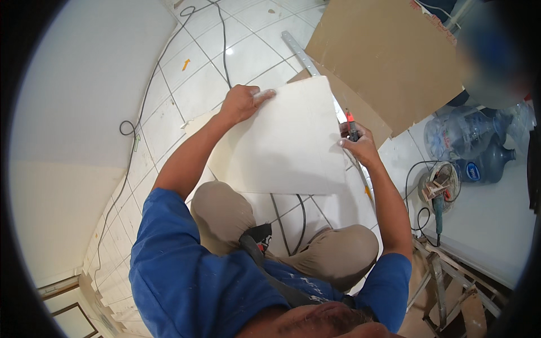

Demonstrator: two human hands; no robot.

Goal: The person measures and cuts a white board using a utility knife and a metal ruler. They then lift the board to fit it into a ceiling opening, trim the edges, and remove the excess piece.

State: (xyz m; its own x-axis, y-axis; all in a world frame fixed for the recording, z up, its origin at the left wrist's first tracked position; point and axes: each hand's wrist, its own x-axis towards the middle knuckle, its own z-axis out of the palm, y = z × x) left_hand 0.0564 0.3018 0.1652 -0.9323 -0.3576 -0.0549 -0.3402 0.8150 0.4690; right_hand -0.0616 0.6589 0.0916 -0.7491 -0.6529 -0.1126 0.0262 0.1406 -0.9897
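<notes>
A cream-white piece of plasterboard (282, 141) is in front of me above the tiled floor, its near edge close to my knees. My left hand (243, 103) grips its far left edge, fingers closed there and partly out of sight. At the right edge, my right hand (362, 143) is closed around a red and black utility knife (353, 128). The knife points away from me, and its tip looks clear of the board. The thumb of that hand lies close to the board's edge.
A large brown board (389, 62) leans at the far right, beside a perforated metal strip (298, 50). Large blue water bottles (462, 135), a bucket (451, 174) and a corded green power tool (439, 214) stand right. A black cable (147, 93) runs along the left wall.
</notes>
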